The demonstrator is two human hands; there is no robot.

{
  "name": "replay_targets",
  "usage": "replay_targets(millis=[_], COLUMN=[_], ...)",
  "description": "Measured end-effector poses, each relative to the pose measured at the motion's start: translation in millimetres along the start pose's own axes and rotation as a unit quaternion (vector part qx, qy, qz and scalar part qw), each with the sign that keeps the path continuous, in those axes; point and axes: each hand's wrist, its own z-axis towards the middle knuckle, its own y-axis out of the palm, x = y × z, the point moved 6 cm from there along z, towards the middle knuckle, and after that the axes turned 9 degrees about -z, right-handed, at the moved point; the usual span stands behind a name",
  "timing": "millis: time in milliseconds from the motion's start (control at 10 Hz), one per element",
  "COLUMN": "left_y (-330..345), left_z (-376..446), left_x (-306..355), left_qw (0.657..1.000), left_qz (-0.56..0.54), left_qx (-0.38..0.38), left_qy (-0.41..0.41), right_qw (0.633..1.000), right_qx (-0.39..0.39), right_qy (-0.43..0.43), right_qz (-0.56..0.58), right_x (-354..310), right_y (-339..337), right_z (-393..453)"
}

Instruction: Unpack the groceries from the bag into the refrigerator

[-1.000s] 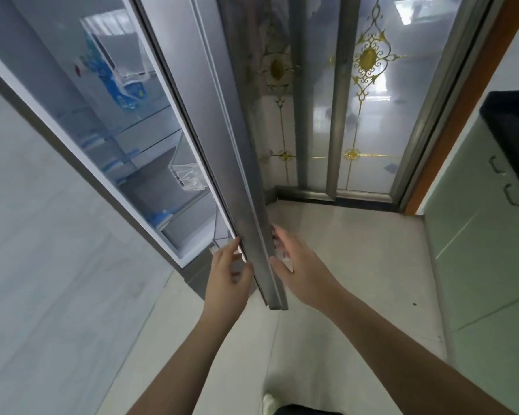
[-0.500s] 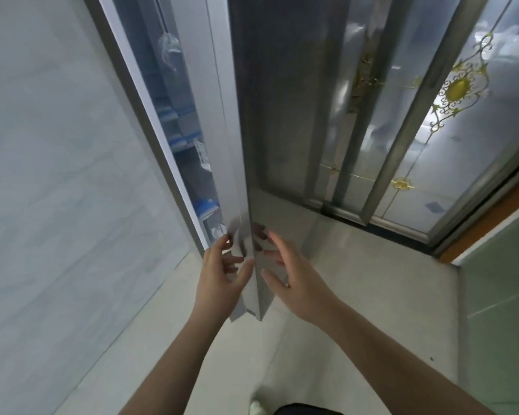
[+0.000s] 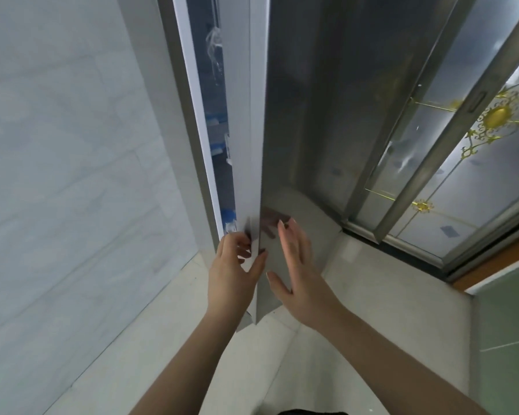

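The refrigerator [image 3: 196,121] stands at the left, with only a narrow strip of its blue-lit interior [image 3: 217,136] showing. Its steel door [image 3: 300,115] is swung almost against the body. My left hand [image 3: 234,271] is curled around the door's lower front edge, fingers on the inner side and thumb on the outer face. My right hand [image 3: 297,265] lies flat with spread fingers against the door's outer face, just right of the edge, holding nothing. No bag or groceries are in view.
A pale tiled wall [image 3: 57,175] fills the left. Behind the door at the right is a sliding glass door with gold ornaments [image 3: 450,163]. A pale green cabinet [image 3: 510,330] sits at the far right, above light floor tiles [image 3: 312,363].
The door has swung further toward the refrigerator body, so the gap onto the shelves has shrunk to a thin strip. Both hands stayed at the door's lower edge.
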Motion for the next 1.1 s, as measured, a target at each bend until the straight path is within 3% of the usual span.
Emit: replay_targets(millis=[400, 500, 600, 800, 1000, 1100], left_y=[-30.5, -33.8, -28.5, -25.1, -24.9, -42.9], left_z=[31.5, 40.7, 49.8, 67.0, 53.3, 38.4], left_x=[-12.3, -0.1, 6.2, -9.5, -19.3, -33.1], left_qw=[0.997, 0.989, 0.977, 0.938, 0.926, 0.922], left_qz=[0.025, 0.085, 0.171, 0.337, 0.368, 0.382], left_qx=[0.069, 0.079, 0.041, -0.028, -0.084, -0.062], left_qy=[0.038, 0.089, 0.122, 0.08, 0.021, -0.01], right_qw=[0.987, 0.983, 0.98, 0.978, 0.977, 0.969], right_qx=[-0.001, -0.002, -0.015, -0.03, -0.001, -0.01], right_qy=[-0.102, -0.128, -0.143, -0.155, -0.199, -0.241], right_qz=[-0.124, -0.131, -0.137, -0.138, -0.08, -0.059], right_x=[3.8, 6.2, 10.5, 22.3, 19.3, 10.9], right_y=[-0.8, -0.1, 4.2, 15.4, 23.2, 34.6], right_z=[67.1, 86.8, 106.3, 121.9, 118.3, 116.8])
